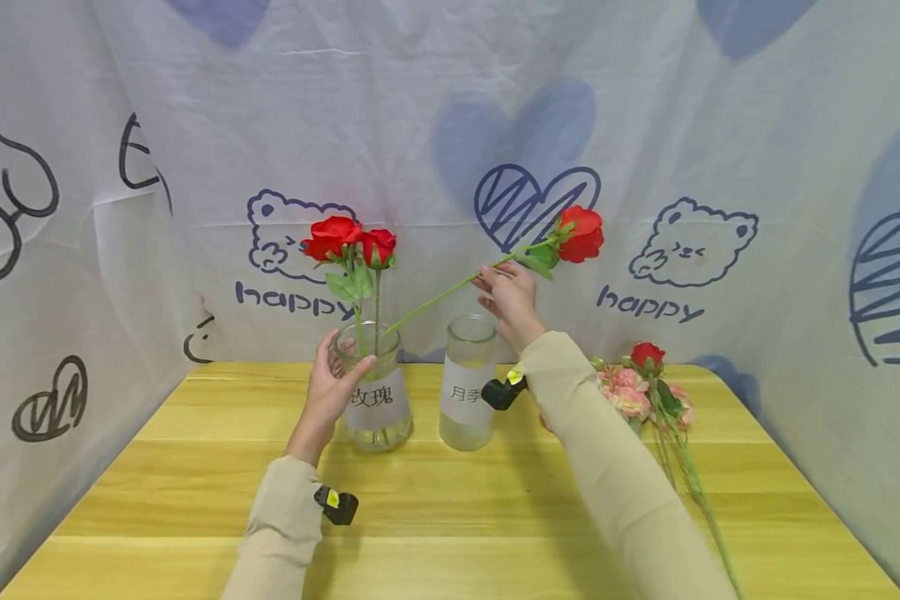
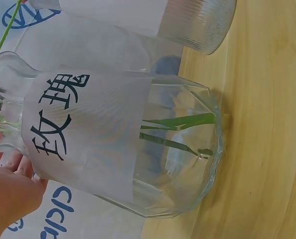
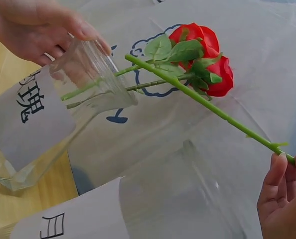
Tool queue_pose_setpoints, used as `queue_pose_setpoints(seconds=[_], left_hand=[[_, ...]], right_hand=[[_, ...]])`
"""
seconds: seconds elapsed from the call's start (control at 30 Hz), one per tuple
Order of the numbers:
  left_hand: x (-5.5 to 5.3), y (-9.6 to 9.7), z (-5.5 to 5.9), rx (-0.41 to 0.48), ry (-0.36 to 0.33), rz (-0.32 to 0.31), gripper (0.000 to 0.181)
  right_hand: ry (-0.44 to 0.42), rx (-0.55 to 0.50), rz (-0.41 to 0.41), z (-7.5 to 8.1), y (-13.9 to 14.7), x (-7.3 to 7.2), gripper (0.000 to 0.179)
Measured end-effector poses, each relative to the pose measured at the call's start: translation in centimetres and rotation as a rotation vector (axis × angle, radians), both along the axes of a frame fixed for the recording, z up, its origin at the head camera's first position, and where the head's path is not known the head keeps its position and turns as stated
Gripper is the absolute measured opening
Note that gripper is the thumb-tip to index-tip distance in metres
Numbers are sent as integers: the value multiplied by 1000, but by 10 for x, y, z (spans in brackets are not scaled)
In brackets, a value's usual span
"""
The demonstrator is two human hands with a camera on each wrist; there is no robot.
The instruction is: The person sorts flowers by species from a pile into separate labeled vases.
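My left hand [image 1: 328, 396] holds the neck of a faceted glass vase [image 1: 392, 435], thumb in front. The label reads 玫瑰. Two red roses [image 1: 333, 238] stand in it, and their green stem ends [image 2: 188, 121] reach near the base in the left wrist view. Between thumb and fingertips, my right hand [image 1: 513, 302] pinches the stem of another red rose [image 1: 582, 234]. That rose slants, its bloom up to the right and its bare stem end [image 3: 133, 59] right by the vase's mouth.
A second, narrower glass vase [image 1: 467, 435], labelled 月季, stands just right of the first, below my right hand. At the table's right lie pink flowers [image 1: 630, 398] and a red rose [image 1: 647, 356], partly behind my sleeve. A printed curtain [image 1: 420, 275] hangs behind the wooden table [image 1: 435, 533].
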State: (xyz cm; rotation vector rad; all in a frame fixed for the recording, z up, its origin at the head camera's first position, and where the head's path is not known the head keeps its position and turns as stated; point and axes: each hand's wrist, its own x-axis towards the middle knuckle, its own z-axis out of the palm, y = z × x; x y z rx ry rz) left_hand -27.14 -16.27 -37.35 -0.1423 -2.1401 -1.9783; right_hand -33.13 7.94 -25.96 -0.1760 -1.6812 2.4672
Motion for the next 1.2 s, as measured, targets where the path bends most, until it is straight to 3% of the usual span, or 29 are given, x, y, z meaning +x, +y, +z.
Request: queue_pose_setpoints(seconds=[0.23,0.6,0.7,0.77,0.8,0.93,1.03,1.2], left_hand=[[0,0,-1,18,3,-2,84],[-3,-2,-2,20,-23,-12,84],[-2,-2,0,20,-34,-12,84],[5,0,8,20,-36,-17,83],[9,2,13,19,-35,-20,83],[9,4,13,21,-14,-15,83],[0,1,2,20,-9,-7,84],[1,0,1,14,-18,-8,85]], right_hand=[[11,33,23,5,-14,-2,37],[57,157,74,0,-47,0,38],[81,196,89,-1,-56,0,35],[97,225,97,0,-62,1,31],[103,248,100,0,-64,1,29],[150,343,121,0,-71,3,23],[200,424,142,-2,-76,3,21],[274,566,190,-5,-82,6,19]])
